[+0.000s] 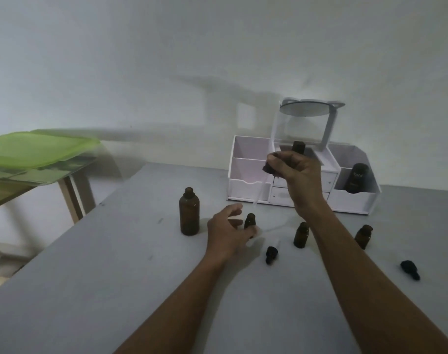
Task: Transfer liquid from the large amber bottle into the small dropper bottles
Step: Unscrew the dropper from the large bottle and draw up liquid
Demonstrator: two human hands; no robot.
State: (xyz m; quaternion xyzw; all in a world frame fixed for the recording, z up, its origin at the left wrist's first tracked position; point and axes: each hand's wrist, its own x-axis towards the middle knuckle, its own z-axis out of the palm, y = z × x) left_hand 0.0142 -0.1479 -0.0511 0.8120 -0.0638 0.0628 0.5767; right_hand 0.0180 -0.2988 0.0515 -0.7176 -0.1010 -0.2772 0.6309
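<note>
The large amber bottle (189,212) stands uncapped on the grey table (95,264). My left hand (228,232) grips a small amber dropper bottle (250,221) standing just right of it. Above that bottle, my right hand (294,169) pinches a black-capped dropper (268,168); its clear glass tube points down towards the small bottle's mouth. Two more open small bottles stand at centre right (301,235) and further right (363,236). Two loose black dropper caps lie on the table, one near the middle (271,254) and one at the right (410,270).
A white desktop organiser (246,175) with drawers, a round mirror (306,108) and a dark bottle (357,178) stands at the back against the wall. A wooden side table with a green lid (36,149) sits to the left.
</note>
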